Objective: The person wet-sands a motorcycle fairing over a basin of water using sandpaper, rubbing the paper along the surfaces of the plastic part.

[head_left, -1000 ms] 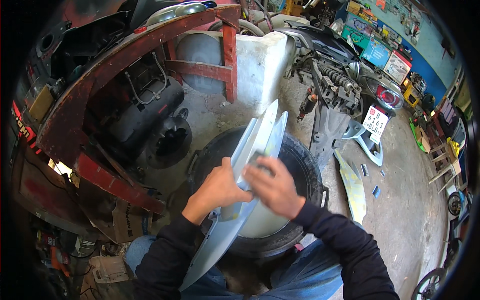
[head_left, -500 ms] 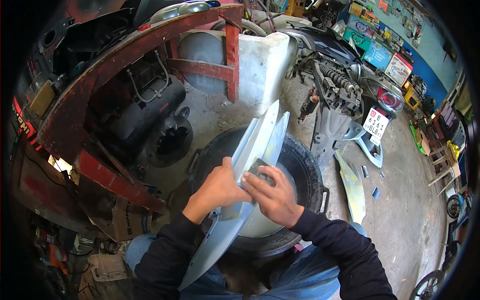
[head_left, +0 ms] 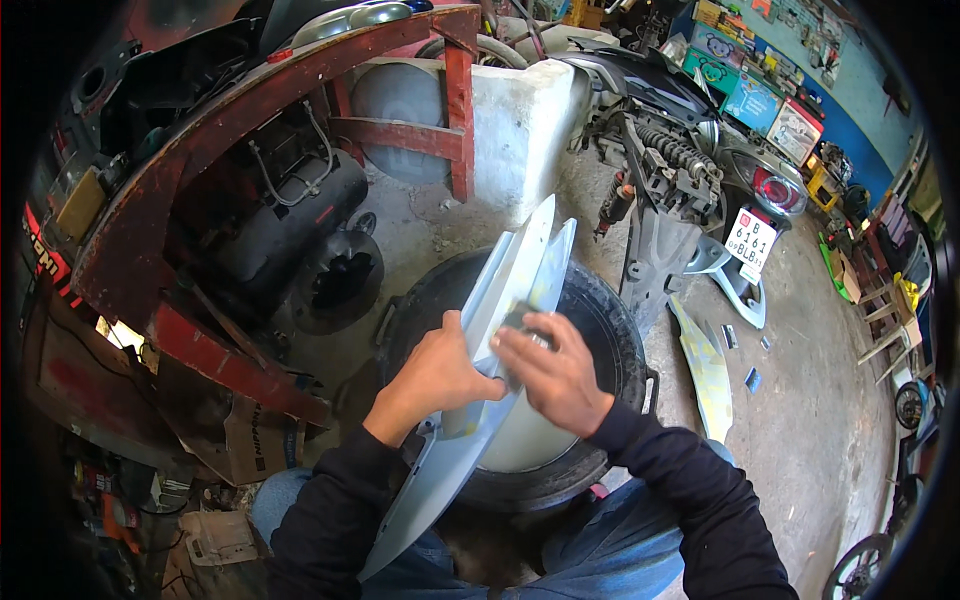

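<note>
A long pale-blue motorcycle body panel [head_left: 425, 500] with yellowish patches slants across my lap and over a round black tub [head_left: 617, 335] holding cloudy liquid. My left hand [head_left: 425, 378] is closed round the panel's middle, thumb stretched across its face. Against the panel's right side, my right hand [head_left: 562, 378] presses a dark grey piece of sandpaper [head_left: 518, 316] under its fingers. Part of the sandpaper is hidden by those fingers, which are a little blurred.
A red wooden bench [head_left: 400, 135] and a dark compressor tank [head_left: 300, 215] stand at the left. Beyond the tub is a partly stripped motorcycle [head_left: 665, 170]. Another patchy panel [head_left: 703, 365] lies on the floor to the right, beside small blue pieces [head_left: 752, 380].
My right hand has slid slightly up and away along the panel with the sandpaper, its fingers flatter now. My left hand keeps its hold on the panel.
</note>
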A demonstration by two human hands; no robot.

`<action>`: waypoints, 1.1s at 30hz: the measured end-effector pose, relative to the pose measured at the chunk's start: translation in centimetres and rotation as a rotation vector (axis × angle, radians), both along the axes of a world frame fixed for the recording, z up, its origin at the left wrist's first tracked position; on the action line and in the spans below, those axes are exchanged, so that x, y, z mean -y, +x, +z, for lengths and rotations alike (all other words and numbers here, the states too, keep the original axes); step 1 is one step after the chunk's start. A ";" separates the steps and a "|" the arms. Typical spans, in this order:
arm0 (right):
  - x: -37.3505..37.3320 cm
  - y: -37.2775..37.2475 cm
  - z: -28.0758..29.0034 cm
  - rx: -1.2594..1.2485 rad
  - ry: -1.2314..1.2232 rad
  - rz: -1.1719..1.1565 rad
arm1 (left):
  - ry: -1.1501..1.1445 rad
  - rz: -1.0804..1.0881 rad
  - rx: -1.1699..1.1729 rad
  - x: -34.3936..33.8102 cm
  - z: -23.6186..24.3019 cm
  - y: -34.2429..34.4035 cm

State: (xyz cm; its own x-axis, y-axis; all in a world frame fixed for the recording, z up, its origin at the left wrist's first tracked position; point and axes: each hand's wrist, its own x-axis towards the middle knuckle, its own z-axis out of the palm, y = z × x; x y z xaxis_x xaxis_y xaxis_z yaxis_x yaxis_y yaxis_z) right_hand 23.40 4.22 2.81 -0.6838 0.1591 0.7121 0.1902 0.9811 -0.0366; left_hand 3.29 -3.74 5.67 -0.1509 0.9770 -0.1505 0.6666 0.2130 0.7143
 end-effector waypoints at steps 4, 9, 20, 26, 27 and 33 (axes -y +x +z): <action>0.4 0.2 0.0 0.002 0.005 0.004 | -0.005 -0.002 -0.009 -0.1 0.3 0.2; -1.0 0.1 0.3 -0.020 -0.008 0.003 | -0.008 -0.008 -0.007 -0.2 0.6 0.3; -0.3 0.1 0.5 -0.017 0.031 0.013 | -0.010 -0.017 -0.022 0.1 0.5 0.3; 0.1 0.1 0.3 -0.031 0.035 0.047 | 0.000 -0.008 -0.037 0.2 0.3 0.4; 0.1 0.3 0.2 -0.022 0.046 0.041 | 0.002 0.009 -0.056 0.1 0.4 0.5; -1.4 0.1 0.3 -0.020 0.056 0.059 | 0.005 -0.004 -0.031 0.0 0.2 0.2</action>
State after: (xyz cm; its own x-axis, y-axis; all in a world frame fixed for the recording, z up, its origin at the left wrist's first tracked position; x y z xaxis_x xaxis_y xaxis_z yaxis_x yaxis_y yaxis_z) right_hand 23.47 5.67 3.12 -0.6765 0.0785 0.7323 0.1317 0.9912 0.0154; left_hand 3.51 -3.78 5.84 -0.1515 0.9784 -0.1406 0.6896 0.2065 0.6941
